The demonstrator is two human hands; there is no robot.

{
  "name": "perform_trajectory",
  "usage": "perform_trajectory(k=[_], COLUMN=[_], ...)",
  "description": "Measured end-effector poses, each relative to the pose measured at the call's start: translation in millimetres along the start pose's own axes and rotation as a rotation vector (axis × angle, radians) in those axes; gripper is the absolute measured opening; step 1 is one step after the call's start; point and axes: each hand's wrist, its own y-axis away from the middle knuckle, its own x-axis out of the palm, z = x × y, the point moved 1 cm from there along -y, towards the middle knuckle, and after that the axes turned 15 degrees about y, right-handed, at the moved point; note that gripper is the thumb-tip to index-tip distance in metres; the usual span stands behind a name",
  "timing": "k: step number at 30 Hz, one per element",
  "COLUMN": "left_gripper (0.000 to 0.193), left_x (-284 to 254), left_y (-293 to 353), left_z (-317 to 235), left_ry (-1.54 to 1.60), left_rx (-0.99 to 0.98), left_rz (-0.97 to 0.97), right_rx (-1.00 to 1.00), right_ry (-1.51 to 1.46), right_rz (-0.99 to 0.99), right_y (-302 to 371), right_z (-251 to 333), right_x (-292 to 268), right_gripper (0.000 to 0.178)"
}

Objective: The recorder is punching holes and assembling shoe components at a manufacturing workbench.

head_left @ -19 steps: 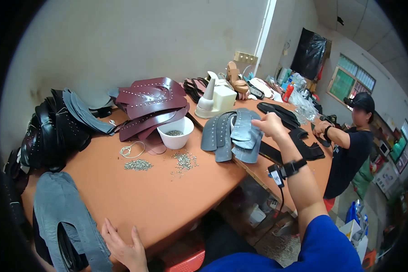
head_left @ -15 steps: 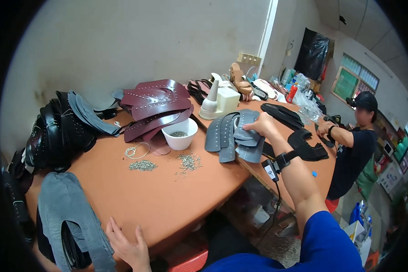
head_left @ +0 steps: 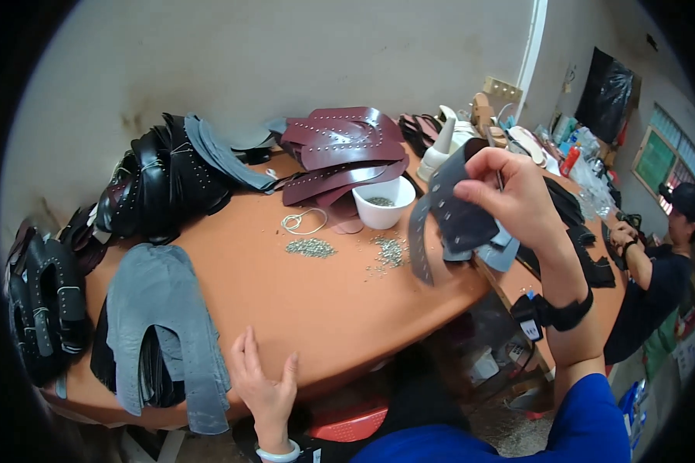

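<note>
My right hand (head_left: pixel 511 194) pinches a grey leather shoe upper piece (head_left: pixel 457 217) in the air above the table's right part. A row of metal studs runs along the piece, and a curved strip of it hangs down to the left. Behind and below it, a few more grey leather pieces (head_left: pixel 500 253) show, mostly hidden. My left hand (head_left: pixel 264 386) lies at the table's front edge with its fingers apart, holding nothing. Just left of that hand is a stack of plain grey leather uppers (head_left: pixel 150 301) with dark undersides.
Small metal studs lie in two piles (head_left: pixel 311 247) (head_left: pixel 391 251) by a white cup (head_left: pixel 384 202) of studs. Studded maroon leather (head_left: pixel 344 143) and black leather bundles (head_left: pixel 162 170) line the wall. At the right, a co-worker (head_left: pixel 656 270) handles something dark at the adjoining table.
My right hand has lifted a grey studded piece off its pile and tilted it up. The view has swung left, so the table sits further right. My left hand stays by the table edge.
</note>
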Motion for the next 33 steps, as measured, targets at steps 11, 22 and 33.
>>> perform_trajectory(k=[11, 22, 33], left_gripper=[0.104, 0.056, 0.052], left_x=[-10.3, -32.3, -3.4], left_y=[1.5, 5.1, -28.3], left_z=[-40.8, 8.3, 36.2], left_ry=[1.511, 1.682, 1.56], left_rx=[-0.386, -0.795, -0.835], left_rz=[0.024, -0.126, -0.225], right_rx=[-0.684, -0.418, 0.511], right_ry=[-0.102, -0.195, -1.117], right_rz=[0.407, 0.189, -0.184], right_y=[87.8, 75.6, 71.5], right_z=[129.5, 85.1, -65.6], right_x=[126.6, 127.1, 120.4], right_gripper=[0.024, 0.041, 0.034])
